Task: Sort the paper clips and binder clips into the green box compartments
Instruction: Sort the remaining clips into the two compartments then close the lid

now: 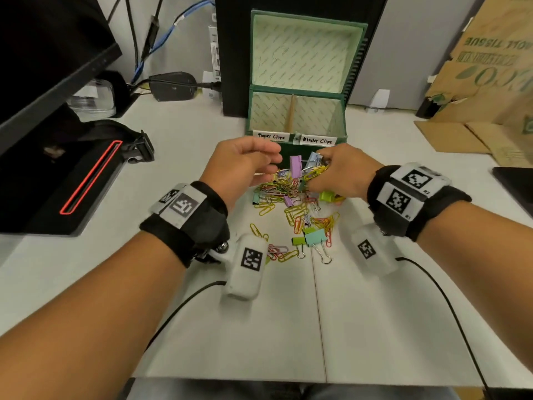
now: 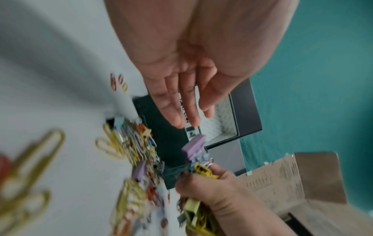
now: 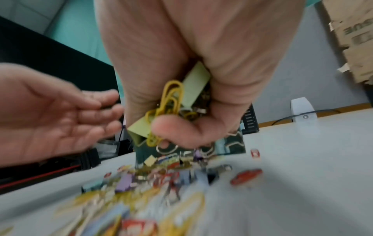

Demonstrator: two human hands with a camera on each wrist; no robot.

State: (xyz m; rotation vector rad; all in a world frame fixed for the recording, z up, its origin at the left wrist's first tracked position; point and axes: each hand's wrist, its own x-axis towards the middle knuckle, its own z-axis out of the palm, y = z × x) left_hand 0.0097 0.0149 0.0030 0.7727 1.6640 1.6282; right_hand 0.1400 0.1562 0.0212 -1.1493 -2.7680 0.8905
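The green box (image 1: 288, 153) stands open at the back of the table, its left compartment labelled Paper Clips and its right one Binder Clips. A mixed pile of coloured paper clips and binder clips (image 1: 291, 203) lies in front of it. My right hand (image 1: 323, 168) grips a bunch lifted from the pile's far end, with yellow paper clips (image 3: 171, 99) and a pale green binder clip (image 3: 195, 84) in the fist. A purple binder clip (image 1: 295, 166) sticks up beside that bunch. My left hand (image 1: 274, 158) hovers over the pile's left side, fingers relaxed and holding nothing.
A black monitor and its stand with a red line (image 1: 89, 177) fill the left. A dark computer tower (image 1: 233, 53) stands behind the box. Cardboard (image 1: 487, 82) sits at the right, with a dark flat item (image 1: 516, 180) at the right edge. Cables run from both wrists.
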